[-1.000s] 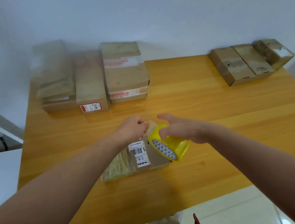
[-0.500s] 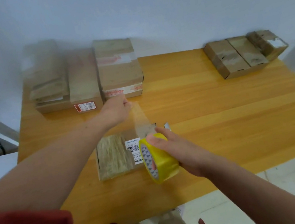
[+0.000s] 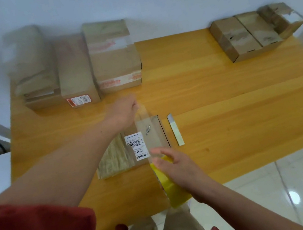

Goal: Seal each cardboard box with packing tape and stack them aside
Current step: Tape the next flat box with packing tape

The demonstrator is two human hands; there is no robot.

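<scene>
Wooden table (image 3: 224, 98) with box groups at far left (image 3: 115, 64) and far right (image 3: 244, 37). The flat cardboard box (image 3: 113, 158) lies centre-front. The yellow tape roll (image 3: 173, 190), gripped by the right hand (image 3: 180, 168), has been drawn back past the box's near edge. The left hand (image 3: 123, 111), blurred, apparently pinches the free end of the clear strip (image 3: 149, 131) beyond the far edge. The strip now spans the box, so pressing down and cutting seem next.

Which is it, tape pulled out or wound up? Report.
Pulled out: clear strip runs from yellow roll, over the box, to left hand.
</scene>
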